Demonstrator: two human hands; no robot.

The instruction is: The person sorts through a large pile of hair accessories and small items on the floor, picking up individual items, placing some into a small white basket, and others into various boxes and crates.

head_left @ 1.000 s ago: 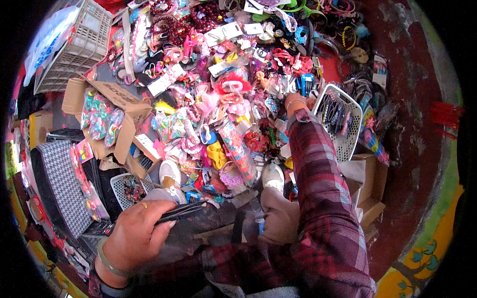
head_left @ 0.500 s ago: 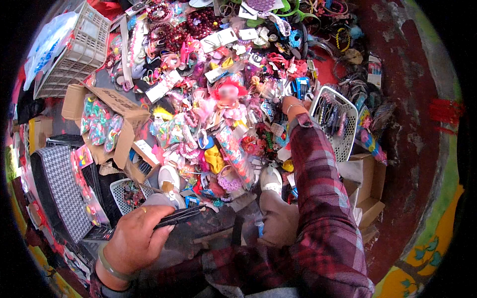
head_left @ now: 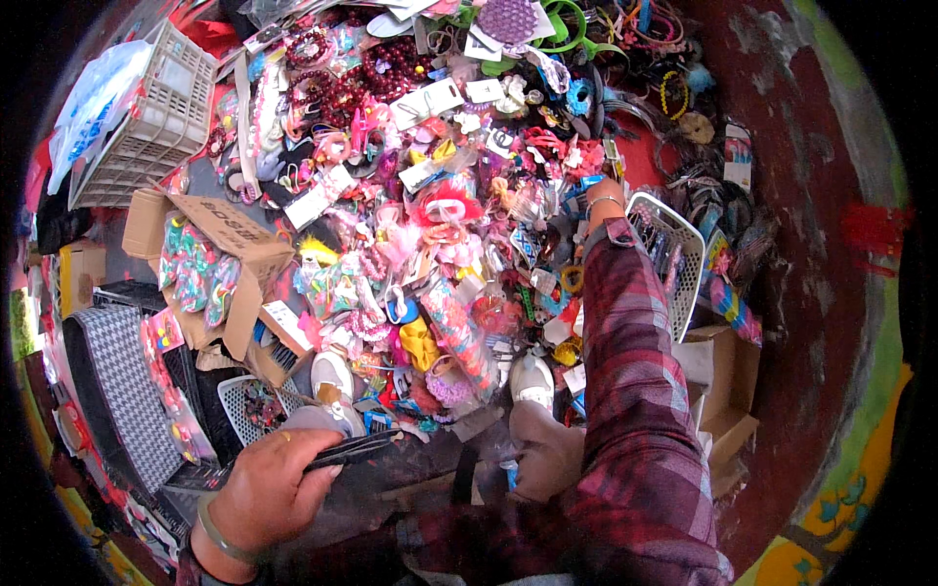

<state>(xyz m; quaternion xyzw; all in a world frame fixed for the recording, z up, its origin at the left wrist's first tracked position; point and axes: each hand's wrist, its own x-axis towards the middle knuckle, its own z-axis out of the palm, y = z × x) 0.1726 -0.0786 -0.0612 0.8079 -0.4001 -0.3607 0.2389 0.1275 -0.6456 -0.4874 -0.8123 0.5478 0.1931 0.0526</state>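
Observation:
My left hand (head_left: 274,479) is closed at the lower left, thumb and fingers pinching a thin bundle of long black strips (head_left: 357,447) that points right. What kind of strips they are does not show clearly. My right arm stretches forward in a plaid sleeve, and my right hand (head_left: 607,193) reaches into the right side of a large pile of hair accessories (head_left: 440,210). Its fingers are largely hidden from view. A blue card (head_left: 590,183) lies right beside its fingertips. Just right of the wrist stands a white perforated basket (head_left: 691,256) holding dark packaged pieces.
A grey crate (head_left: 161,117) with a plastic bag stands far left. Below it are a cardboard box (head_left: 256,283) of wrapped colourful pieces and a small white basket (head_left: 230,396). Another open box (head_left: 733,381) sits right. My shoes (head_left: 532,379) stand at the pile's near edge.
My right hand has shifted slightly right and forward, now covering most of the blue card with black pins. My left hand keeps its hold on the black strips, slightly lower in view.

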